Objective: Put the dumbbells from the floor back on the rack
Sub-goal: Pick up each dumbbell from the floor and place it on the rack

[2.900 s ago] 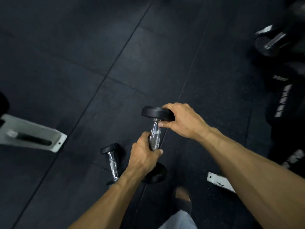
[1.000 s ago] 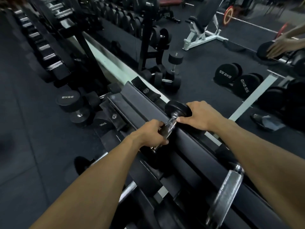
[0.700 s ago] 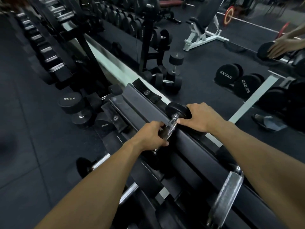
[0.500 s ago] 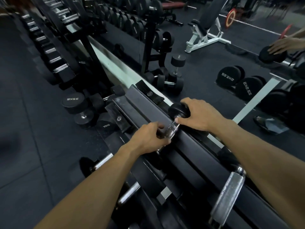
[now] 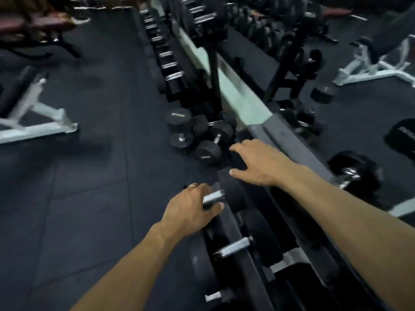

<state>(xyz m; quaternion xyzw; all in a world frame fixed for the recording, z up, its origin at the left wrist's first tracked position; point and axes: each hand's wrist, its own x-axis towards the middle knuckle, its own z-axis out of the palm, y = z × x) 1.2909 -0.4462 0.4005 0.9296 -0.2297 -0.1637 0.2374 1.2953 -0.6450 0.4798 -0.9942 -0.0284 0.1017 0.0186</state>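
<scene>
Head view, centre frame: my left hand [image 5: 193, 207] grasps a racked dumbbell's handle [image 5: 213, 197]; right hand [image 5: 258, 163] hovers released. Letting go carelessly, it could roll off the rack [image 5: 298, 144].

You are looking at a dim, low-contrast scene; the floor [image 5: 89, 176] swallows most light. Motion blur smears the far racks [image 5: 170, 63] and the left bench [image 5: 33, 122]. Your forearms near the lens stay fairly sharp. Small glints sit on chrome handles [image 5: 234, 246]. Straight lines bow toward the edges.
</scene>
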